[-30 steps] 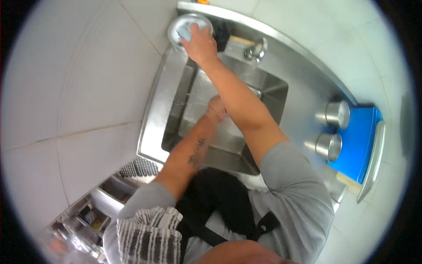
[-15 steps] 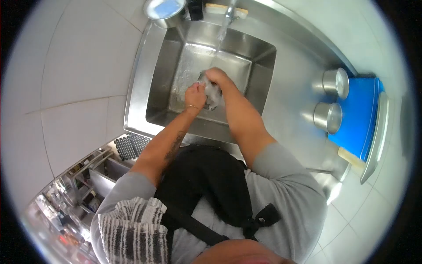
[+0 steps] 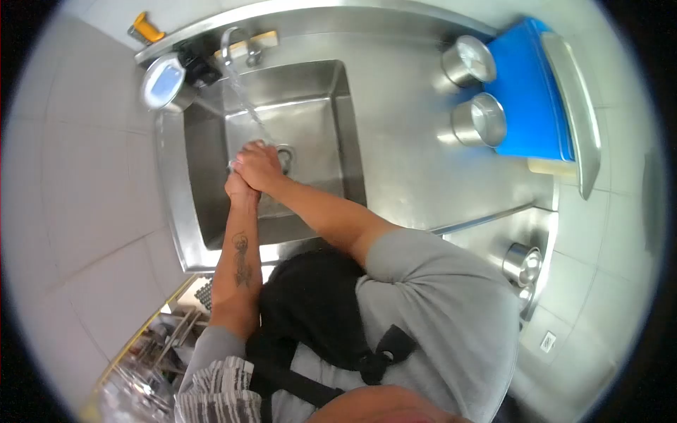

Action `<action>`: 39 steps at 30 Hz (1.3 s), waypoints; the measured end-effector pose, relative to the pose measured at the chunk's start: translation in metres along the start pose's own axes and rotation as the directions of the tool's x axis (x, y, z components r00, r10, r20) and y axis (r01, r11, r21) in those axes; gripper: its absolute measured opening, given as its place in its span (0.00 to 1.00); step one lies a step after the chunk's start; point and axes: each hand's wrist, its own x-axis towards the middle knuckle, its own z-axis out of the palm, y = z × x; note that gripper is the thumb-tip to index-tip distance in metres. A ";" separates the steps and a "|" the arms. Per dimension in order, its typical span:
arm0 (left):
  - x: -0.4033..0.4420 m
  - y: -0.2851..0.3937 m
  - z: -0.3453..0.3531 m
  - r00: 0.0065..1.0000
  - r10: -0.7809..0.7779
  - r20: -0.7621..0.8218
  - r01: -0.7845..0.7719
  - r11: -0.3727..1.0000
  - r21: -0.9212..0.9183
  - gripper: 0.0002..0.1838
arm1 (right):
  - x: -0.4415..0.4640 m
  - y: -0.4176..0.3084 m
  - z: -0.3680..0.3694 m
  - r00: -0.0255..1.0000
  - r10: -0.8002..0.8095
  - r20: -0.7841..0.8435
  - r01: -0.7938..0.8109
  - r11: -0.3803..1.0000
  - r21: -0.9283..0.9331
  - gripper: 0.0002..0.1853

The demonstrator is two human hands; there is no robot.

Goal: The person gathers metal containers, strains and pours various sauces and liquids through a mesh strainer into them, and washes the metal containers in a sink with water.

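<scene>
Over the steel sink point(image 3: 300, 113), my left hand point(image 3: 240, 185) and my right hand point(image 3: 258, 165) are pressed together, fingers closed. My right hand lies on top and covers much of the left. Whatever is between them is hidden. A stream of water from the faucet point(image 3: 227, 49) comes down at my fingers. The drain point(image 3: 284, 158) shows just right of my hands. At the sink's back left corner stands a metal pot point(image 3: 182, 95) with a light blue sponge point(image 3: 165, 84) in its whitish top.
Beside the pot is a black object point(image 3: 199, 65), with an orange-handled item point(image 3: 148, 28) behind. Two metal pots point(image 3: 469, 62) point(image 3: 479, 120) stand on the right counter by a blue box-like object point(image 3: 525, 92) and a metal tray point(image 3: 575, 113). More metalware point(image 3: 522, 264) sits lower right.
My right hand has left the sponge in the pot and joined my left over the sink. A shiny item seen between them half a second ago is now hidden. The view has shifted right.
</scene>
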 end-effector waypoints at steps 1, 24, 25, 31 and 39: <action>0.008 0.007 -0.008 0.998 -0.044 0.043 0.049 0.988 -0.145 0.18 | -0.018 -0.005 -0.005 0.936 -0.066 -0.347 0.076 0.997 0.017 0.16; -0.064 0.043 0.004 0.733 0.307 0.607 -0.557 -0.241 0.795 0.29 | 0.028 0.085 -0.002 0.692 0.098 0.716 -0.716 0.227 0.661 0.21; -0.052 0.039 0.004 0.693 0.457 0.557 -0.467 -0.304 0.831 0.30 | 0.028 0.063 -0.015 0.737 0.170 0.654 -0.671 0.303 0.677 0.22; -0.022 0.024 -0.018 0.835 0.536 -0.124 -0.258 0.582 0.771 0.31 | -0.012 0.028 0.033 0.874 0.432 -0.223 -0.137 0.659 0.739 0.27; -0.001 0.000 -0.020 0.683 0.715 -0.150 -0.424 0.556 0.715 0.30 | -0.027 0.022 0.028 0.831 0.501 -0.240 -0.093 0.551 0.829 0.26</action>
